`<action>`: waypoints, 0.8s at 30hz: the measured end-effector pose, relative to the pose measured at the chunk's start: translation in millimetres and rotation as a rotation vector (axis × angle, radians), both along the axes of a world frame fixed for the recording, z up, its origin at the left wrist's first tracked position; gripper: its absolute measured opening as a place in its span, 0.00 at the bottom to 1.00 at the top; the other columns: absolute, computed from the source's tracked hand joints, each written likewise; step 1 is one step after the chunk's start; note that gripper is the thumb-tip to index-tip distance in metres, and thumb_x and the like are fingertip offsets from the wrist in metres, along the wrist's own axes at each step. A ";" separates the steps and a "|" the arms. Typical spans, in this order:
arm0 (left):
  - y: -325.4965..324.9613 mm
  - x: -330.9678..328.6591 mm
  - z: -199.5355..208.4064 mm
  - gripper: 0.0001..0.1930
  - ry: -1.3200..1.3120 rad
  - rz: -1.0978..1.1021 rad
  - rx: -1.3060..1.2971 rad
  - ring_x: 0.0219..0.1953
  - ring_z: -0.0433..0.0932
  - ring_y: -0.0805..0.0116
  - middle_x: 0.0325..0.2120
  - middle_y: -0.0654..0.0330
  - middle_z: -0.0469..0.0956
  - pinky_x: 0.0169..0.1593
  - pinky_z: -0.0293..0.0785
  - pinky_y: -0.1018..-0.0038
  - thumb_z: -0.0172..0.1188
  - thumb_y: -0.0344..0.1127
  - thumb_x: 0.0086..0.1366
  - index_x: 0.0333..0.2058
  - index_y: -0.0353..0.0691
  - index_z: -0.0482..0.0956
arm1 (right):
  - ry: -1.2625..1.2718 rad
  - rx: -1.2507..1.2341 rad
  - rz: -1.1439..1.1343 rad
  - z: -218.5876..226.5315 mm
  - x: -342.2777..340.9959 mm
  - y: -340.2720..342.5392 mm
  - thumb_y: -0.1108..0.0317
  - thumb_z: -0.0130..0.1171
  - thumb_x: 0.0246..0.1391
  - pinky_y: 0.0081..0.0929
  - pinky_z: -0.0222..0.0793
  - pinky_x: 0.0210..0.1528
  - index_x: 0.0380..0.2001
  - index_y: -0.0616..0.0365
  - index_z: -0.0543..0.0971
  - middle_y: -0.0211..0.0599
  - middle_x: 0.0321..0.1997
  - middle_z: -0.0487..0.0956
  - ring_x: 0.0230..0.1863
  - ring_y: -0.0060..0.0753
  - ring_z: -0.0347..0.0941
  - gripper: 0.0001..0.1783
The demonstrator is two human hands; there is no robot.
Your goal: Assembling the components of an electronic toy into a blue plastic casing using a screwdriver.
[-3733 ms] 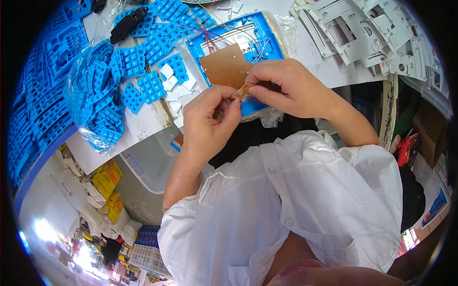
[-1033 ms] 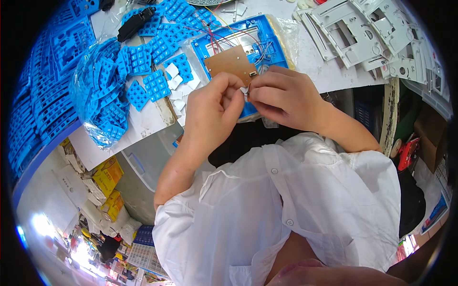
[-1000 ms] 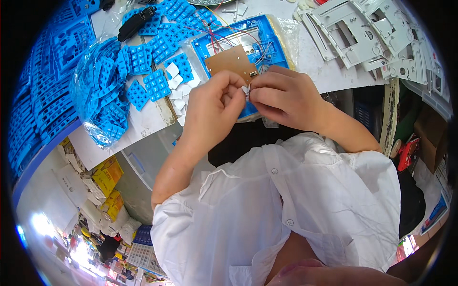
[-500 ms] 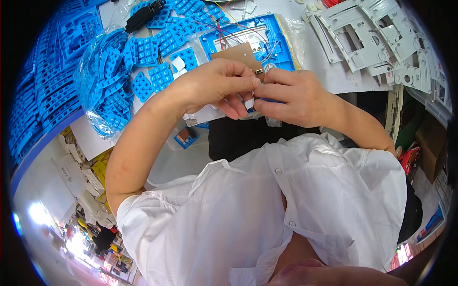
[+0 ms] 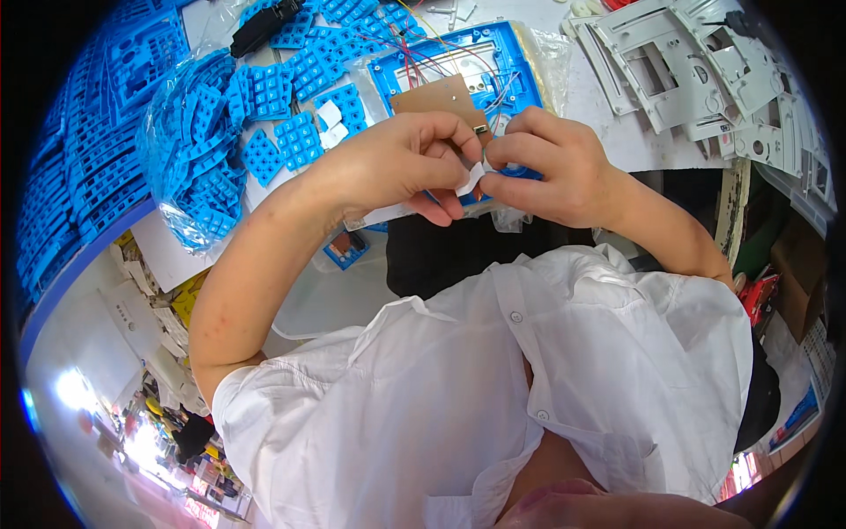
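My left hand pinches a small white piece, maybe paper or tape, between thumb and forefinger. Close beside it, my right hand has its thumb and fingertips drawn together at the piece's right side. What those right fingertips hold is too small to make out. Just beyond both hands lies a brown circuit board. It rests over the near part of a blue plastic casing, from which thin red and other coloured wires rise.
Blue rubber keypads spread at the left, some in a clear bag. Blue moulded panels are stacked farther left. White plastic housings pile at the far right. White scraps and a black part lie on the keypads.
My hands have moved slightly apart, the right one shifting rightward. The white piece now shows more fully between them, tilted up at my left fingertips.
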State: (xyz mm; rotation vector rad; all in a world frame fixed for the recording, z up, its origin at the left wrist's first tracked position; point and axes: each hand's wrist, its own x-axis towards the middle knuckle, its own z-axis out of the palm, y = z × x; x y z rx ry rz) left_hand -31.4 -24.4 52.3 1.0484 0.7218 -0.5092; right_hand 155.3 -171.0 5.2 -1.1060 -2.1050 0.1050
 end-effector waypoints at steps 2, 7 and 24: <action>-2.5 -2.9 -2.5 0.10 -0.015 0.052 0.001 0.31 0.83 0.76 0.33 0.66 0.80 0.35 0.83 0.80 0.63 0.33 0.67 0.45 0.40 0.76 | 0.022 -0.040 -0.022 -1.6 0.3 -1.2 0.70 0.72 0.36 0.24 0.72 0.28 0.29 0.48 0.81 0.25 0.38 0.77 0.36 0.31 0.73 0.13; -9.7 -9.2 -9.4 0.10 -0.067 0.097 0.009 0.31 0.82 0.77 0.34 0.66 0.80 0.36 0.83 0.80 0.62 0.29 0.67 0.46 0.38 0.75 | 0.093 -0.114 -0.059 -4.7 -4.2 -3.1 0.72 0.74 0.32 0.27 0.74 0.32 0.38 0.50 0.82 0.28 0.39 0.78 0.38 0.33 0.74 0.23; -28.6 -26.9 -3.7 0.09 -0.159 0.125 0.566 0.33 0.81 0.77 0.32 0.62 0.82 0.37 0.79 0.79 0.61 0.23 0.64 0.43 0.34 0.77 | 0.006 -0.192 -0.046 6.0 -0.3 -13.3 0.64 0.71 0.39 0.32 0.74 0.40 0.39 0.48 0.83 0.27 0.38 0.75 0.42 0.36 0.71 0.19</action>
